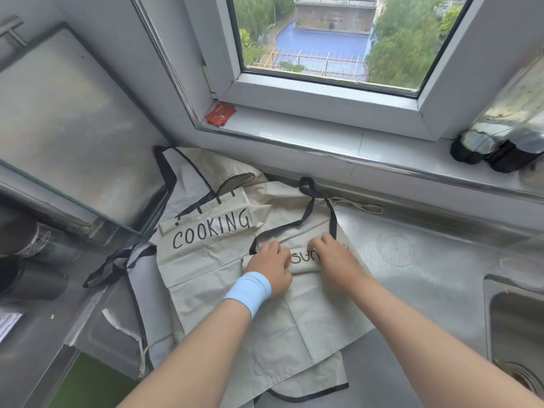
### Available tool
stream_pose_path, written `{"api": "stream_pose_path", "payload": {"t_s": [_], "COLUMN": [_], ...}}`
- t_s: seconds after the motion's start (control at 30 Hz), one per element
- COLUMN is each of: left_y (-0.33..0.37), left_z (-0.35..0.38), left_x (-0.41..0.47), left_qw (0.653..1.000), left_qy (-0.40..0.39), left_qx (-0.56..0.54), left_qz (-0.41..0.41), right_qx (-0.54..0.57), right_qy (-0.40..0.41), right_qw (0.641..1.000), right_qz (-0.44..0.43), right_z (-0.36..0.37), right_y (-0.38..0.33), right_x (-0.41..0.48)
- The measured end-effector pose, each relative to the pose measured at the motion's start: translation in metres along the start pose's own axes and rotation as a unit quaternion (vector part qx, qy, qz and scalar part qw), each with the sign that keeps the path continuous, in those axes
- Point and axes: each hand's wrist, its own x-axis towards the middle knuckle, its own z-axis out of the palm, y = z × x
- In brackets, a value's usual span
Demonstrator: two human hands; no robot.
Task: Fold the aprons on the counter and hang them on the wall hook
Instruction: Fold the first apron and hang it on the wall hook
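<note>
**Forearms in, both hands on the near apron's folded edge**

Your forearms come in from the bottom edge and meet over the near apron (297, 325), a creased beige one spread flat on the steel tabletop (418, 260) right in front of you. Your left hand (272, 269), with a light-blue wristband (248, 290) on its wrist, and your right hand (338, 260) sit close together at the apron's far end. Both have their fingers curled down onto a narrow folded band of the cloth. Between them you can read the black letters "SU"; the rest of the word is under your hands. A black neck strap (319, 207) loops away from that band toward the wall.

Just to the left, and partly under the near apron, lies the COOKING apron (206, 231). It is also beige with black trim, its printed bib folded over and its dark ties trailing off toward the left edge of the tabletop. Its top corner runs up against the wall below the window sill (294, 128).

Further out, a glass panel (64, 113) stands tilted at the left. A red packet (220, 113) rests in the sill's left corner, and dark jars (488, 151) stand at its right end. A sink (515, 325) is set into the tabletop at your right.
</note>
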Motion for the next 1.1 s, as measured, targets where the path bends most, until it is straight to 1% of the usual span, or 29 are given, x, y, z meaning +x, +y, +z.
{"api": "stream_pose_path", "payload": {"t_s": [0.03, 0.07, 0.1, 0.17, 0.23, 0.33, 0.43, 0.5, 0.53, 0.6, 0.63, 0.67, 0.73, 0.8, 0.87, 0.93, 1.03, 1.1], "left_y": [-0.004, -0.007, -0.01, -0.015, -0.02, -0.022, -0.014, -0.011, -0.011, -0.011, -0.01, -0.011, -0.01, -0.011, -0.014, -0.023, -0.04, -0.052], "left_z": [-0.001, -0.002, -0.003, -0.004, -0.005, -0.008, -0.018, -0.028, -0.032, -0.042, -0.047, -0.049, -0.06, -0.074, -0.095, -0.119, -0.155, -0.181], "left_x": [-0.001, -0.001, -0.002, -0.005, -0.007, -0.014, -0.014, -0.014, -0.015, -0.022, -0.026, -0.029, -0.039, -0.049, -0.063, -0.076, -0.092, -0.106], "left_qw": [1.0, 0.999, 0.999, 0.998, 0.998, 0.999, 0.999, 0.998, 0.997, 0.996, 0.996, 0.998, 0.996, 0.991, 0.986, 0.981, 0.978, 0.973], "left_qy": [-0.004, -0.009, -0.015, -0.017, -0.009, -0.005, -0.037, -0.057, -0.056, -0.045, -0.043, -0.048, -0.066, -0.069, -0.066, -0.079, -0.085, -0.081], "left_qx": [-0.019, -0.036, -0.047, -0.061, -0.055, -0.042, -0.018, 0.021, 0.045, 0.081, 0.077, 0.047, -0.056, -0.116, -0.152, -0.179, -0.191, -0.215], "left_qz": [0.008, 0.013, 0.015, 0.01, 0.013, 0.015, -0.006, -0.018, -0.018, -0.01, -0.004, -0.001, -0.002, -0.007, -0.007, 0.001, 0.011, 0.014], "right_qx": [0.046, 0.069, 0.068, 0.009, -0.088, -0.188, -0.289, -0.314, -0.314, -0.279, -0.266, -0.259, -0.243, -0.229, -0.221, -0.203, -0.176, -0.145], "right_qy": [0.001, -0.008, -0.021, -0.044, -0.031, -0.007, -0.012, -0.021, -0.022, 0.013, 0.032, 0.035, 0.02, 0.005, 0.016, 0.013, -0.039, -0.066], "right_qw": [0.999, 0.997, 0.997, 0.999, 0.993, 0.979, 0.955, 0.946, 0.946, 0.958, 0.961, 0.963, 0.967, 0.971, 0.972, 0.975, 0.98, 0.985], "right_qz": [0.014, 0.023, 0.015, -0.028, -0.068, -0.077, -0.074, -0.074, -0.071, -0.064, -0.067, -0.072, -0.074, -0.065, -0.08, -0.089, -0.089, -0.073], "right_z": [-0.001, -0.003, -0.007, -0.013, -0.013, -0.014, -0.018, -0.026, -0.03, -0.042, -0.05, -0.057, -0.073, -0.09, -0.106, -0.124, -0.153, -0.174], "right_y": [0.004, 0.008, 0.01, 0.014, 0.021, 0.019, 0.003, -0.007, -0.011, -0.02, -0.026, -0.033, -0.05, -0.067, -0.084, -0.109, -0.147, -0.176], "right_x": [0.0, 0.0, 0.0, -0.002, -0.006, -0.006, -0.004, -0.003, -0.002, -0.004, -0.004, -0.004, -0.006, -0.006, -0.008, -0.01, -0.008, -0.002]}}
